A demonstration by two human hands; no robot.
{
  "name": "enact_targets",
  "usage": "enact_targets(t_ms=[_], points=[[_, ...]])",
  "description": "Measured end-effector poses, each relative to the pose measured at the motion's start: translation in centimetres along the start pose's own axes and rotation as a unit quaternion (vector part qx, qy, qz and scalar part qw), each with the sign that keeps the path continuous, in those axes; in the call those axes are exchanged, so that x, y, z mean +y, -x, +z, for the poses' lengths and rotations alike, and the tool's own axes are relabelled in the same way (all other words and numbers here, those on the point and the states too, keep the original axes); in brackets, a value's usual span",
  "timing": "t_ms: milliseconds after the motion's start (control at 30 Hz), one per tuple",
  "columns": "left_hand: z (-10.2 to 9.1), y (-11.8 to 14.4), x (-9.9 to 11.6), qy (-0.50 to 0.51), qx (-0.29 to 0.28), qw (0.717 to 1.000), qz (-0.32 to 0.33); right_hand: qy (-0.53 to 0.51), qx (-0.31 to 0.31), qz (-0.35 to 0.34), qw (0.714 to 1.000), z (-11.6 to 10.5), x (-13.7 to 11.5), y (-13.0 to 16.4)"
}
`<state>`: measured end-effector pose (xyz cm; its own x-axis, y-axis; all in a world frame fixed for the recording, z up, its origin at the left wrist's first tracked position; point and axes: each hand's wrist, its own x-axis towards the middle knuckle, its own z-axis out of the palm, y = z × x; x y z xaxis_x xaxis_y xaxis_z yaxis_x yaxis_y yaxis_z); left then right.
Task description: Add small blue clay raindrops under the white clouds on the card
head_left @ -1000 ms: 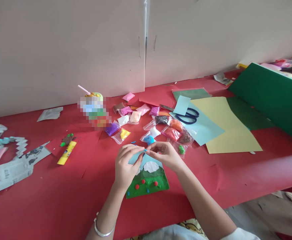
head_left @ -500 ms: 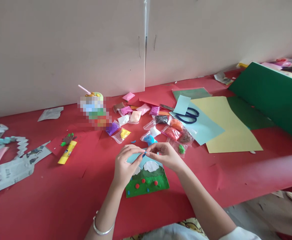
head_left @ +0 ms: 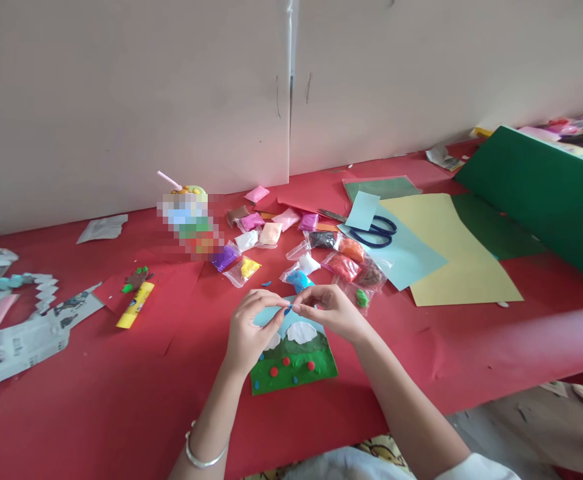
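Note:
A small clay picture card (head_left: 296, 363) lies on the red table (head_left: 96, 393): green ground with red and blue dots, white clouds, light blue sky. Both hands hover over its top edge. My left hand (head_left: 248, 330) and my right hand (head_left: 331, 310) meet fingertip to fingertip and pinch a tiny bit of blue clay (head_left: 288, 309) between them. A silver bangle (head_left: 204, 457) is on my left wrist. Just beyond my fingers lies an open bag of blue clay (head_left: 297, 277).
Several small bags of coloured clay (head_left: 291, 243) are scattered behind the card. Blue-handled scissors (head_left: 374, 233) rest on light blue, yellow and green paper sheets (head_left: 451, 250). A yellow glue stick (head_left: 135, 305) and newspaper scraps (head_left: 16, 320) lie left. A green board (head_left: 546, 193) stands right.
Both hands stay pinched together over the card's top edge; the fingers shift only slightly around the blue bit. Nothing else has moved.

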<state>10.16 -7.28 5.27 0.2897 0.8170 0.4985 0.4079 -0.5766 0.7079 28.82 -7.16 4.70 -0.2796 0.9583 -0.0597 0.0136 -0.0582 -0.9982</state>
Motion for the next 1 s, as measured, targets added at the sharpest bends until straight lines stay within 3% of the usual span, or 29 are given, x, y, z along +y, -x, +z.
enact_targets(t_ms=[600,1000], points=[[0.09,0.02,-0.07,0.002,-0.003,1.0,0.018,-0.016,-0.001,0.0,1.0,0.13,0.13,-0.04],[0.14,0.22,-0.47,-0.037,0.018,0.997,0.061,-0.067,-0.001,0.045,0.997,0.29,0.31,-0.09]])
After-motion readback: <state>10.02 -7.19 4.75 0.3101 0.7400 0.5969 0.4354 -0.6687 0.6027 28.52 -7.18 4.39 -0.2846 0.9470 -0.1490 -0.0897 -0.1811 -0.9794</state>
